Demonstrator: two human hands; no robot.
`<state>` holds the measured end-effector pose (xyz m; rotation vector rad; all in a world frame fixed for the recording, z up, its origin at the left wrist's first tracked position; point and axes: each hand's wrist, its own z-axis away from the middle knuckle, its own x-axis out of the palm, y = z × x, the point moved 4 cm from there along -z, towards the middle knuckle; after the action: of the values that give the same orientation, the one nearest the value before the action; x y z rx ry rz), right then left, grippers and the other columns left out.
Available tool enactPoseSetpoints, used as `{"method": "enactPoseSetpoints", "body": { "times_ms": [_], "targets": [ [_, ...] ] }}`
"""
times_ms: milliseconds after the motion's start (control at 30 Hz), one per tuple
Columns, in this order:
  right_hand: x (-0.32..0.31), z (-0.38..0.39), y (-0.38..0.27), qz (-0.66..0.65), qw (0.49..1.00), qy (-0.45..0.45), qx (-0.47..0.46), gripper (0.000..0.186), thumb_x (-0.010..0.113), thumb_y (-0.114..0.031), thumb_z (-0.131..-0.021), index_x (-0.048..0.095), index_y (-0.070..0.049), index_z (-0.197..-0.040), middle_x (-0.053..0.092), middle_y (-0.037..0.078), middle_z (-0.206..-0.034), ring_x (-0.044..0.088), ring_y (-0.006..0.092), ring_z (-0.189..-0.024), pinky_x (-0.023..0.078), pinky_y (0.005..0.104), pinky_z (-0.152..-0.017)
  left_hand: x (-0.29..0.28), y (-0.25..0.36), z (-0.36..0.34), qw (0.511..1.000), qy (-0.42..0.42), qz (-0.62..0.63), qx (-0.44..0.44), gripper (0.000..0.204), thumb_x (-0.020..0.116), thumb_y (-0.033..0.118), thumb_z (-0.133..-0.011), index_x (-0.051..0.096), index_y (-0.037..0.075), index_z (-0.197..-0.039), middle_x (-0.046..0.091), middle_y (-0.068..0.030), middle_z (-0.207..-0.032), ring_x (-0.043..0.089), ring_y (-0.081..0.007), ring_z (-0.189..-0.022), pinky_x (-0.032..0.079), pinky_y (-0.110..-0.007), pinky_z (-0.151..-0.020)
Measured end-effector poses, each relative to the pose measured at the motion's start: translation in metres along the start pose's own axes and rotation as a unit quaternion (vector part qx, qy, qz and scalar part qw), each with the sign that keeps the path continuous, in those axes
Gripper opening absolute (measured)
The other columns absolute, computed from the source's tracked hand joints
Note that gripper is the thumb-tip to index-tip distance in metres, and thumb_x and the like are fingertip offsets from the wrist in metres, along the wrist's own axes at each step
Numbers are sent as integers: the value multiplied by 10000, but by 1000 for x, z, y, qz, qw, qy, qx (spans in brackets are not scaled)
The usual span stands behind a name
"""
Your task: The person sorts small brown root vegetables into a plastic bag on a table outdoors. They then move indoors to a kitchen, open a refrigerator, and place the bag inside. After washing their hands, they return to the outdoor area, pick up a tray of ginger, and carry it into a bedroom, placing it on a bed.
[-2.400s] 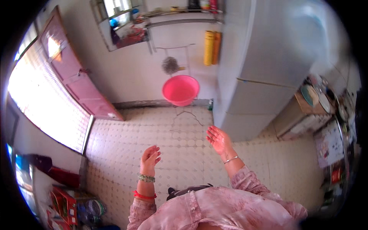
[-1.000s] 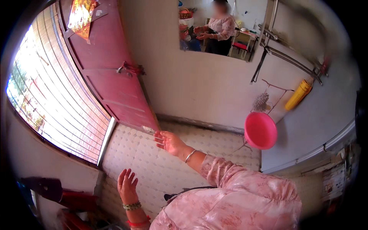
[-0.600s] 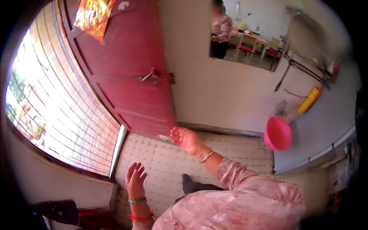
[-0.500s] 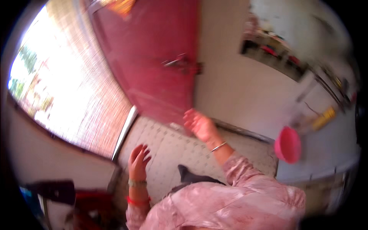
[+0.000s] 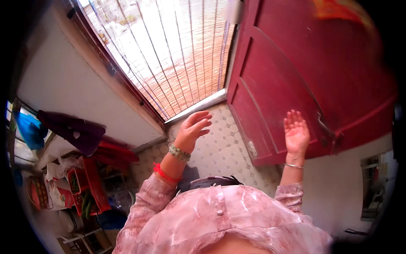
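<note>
1. Left hand [image 5: 192, 132]: empty, fingers loosely bent, by the bottom edge of the slatted screen [image 5: 196, 80].
2. Right hand [image 5: 297, 134]: empty, palm up, fingers extended.
3. Red door [image 5: 275, 80]: beyond the right hand (contact indeterminable); handle [image 5: 325, 126] near its free edge, right of that hand.

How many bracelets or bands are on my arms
3: a green beaded bracelet on the wrist of your left hand, a red band farther up, and a silver bangle on the wrist of your right hand. Your sleeves may hide more.
</note>
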<state>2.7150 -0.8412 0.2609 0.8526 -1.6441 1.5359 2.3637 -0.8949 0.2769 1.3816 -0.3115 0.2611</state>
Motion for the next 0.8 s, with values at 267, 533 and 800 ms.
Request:
{"method": "enactPoseSetpoints", "body": {
  "times_ms": [267,533,800],
  "targets": [
    [-50,3,-33,28,902,306,-303,359,518,-292,-863,446,-7,-1070,542,128,-1035,542,249,-963,465,399,-845,-87,87,-112,996,-79,-34,1,352,566,210,-845,502,62,-1157,548,-80,-1134,541,-169,-999,453,-299,-823],
    [-73,56,-93,168,720,526,-420,419,591,-339,-815,480,-26,-1070,514,88,-988,515,201,-906,447,344,-847,-131,137,-242,992,-122,-18,-20,314,548,163,-847,510,43,-1135,568,-83,-1094,555,-159,-969,470,-286,-795],
    [-191,71,-163,250,691,500,-458,120,582,-88,-764,563,20,-812,585,107,-807,576,192,-745,501,297,-737,-133,125,-370,981,-153,-59,-99,360,607,145,-804,504,12,-1122,569,-85,-1085,549,-156,-952,463,-293,-780]
  ]
}}
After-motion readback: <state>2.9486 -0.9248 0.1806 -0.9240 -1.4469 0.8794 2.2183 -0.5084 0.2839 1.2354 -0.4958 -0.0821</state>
